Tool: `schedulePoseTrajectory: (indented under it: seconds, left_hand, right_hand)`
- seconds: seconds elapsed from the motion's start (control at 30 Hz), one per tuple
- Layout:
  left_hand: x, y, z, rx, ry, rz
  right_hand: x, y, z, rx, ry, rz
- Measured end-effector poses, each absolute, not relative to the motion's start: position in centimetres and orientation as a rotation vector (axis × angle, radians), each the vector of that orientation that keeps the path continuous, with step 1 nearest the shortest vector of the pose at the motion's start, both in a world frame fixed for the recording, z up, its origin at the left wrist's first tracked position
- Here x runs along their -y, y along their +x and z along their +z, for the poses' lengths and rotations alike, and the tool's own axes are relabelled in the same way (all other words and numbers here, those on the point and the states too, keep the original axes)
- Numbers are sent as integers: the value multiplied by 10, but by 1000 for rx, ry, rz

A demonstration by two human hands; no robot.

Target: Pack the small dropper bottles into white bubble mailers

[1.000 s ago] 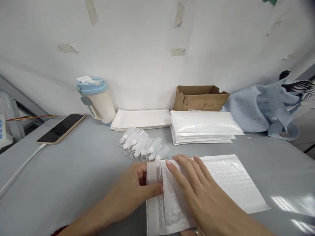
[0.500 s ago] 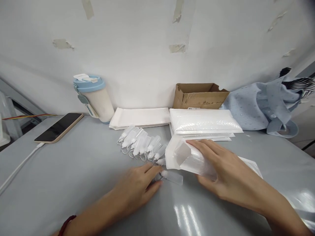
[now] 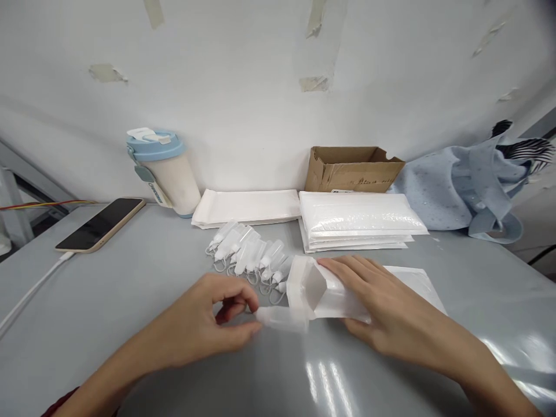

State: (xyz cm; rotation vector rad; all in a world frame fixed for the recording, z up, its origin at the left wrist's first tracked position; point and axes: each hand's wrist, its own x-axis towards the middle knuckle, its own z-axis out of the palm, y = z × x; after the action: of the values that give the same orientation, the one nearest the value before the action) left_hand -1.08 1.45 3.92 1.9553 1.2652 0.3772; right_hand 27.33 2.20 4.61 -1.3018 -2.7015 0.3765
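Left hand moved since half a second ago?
Yes: the left hand has shifted left, away from the cardboard box and toward the phone.

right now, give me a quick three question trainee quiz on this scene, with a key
1. True or false: the white mailer in the right hand is sealed shut.
2. What does the left hand hold? A) a phone B) a lidded cup C) a small clear bottle
3. Fill in, as seen from the camera: the brown cardboard box stands ___ the stack of padded mailers.

Key:
1. False; its mouth gapes open.
2. C
3. behind
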Motion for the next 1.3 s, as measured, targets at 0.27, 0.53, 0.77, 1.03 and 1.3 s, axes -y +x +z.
schedulePoseTrajectory:
  seconds: [0.27,0.53,0.77,1.03,1.3]
  left_hand:
    - [-1,17,20,-1160,2157,765]
    - [-10,5,19,-1501,1994,796]
    - [-9,24,-3,-1476,2228,396]
    - [-9,26,-9,-1294,2427,423]
    - [-15,-8,39,-1148,1916,538]
  right_hand:
    - [-9,254,44,2757,-1145,468]
    - [-20,285,57,2447,-1284,384]
    - [-24,280,54,2465,-1279,416]
    - [-27,272,47,2538,-1266,386]
    - [-29,277,46,2571,-1341,325]
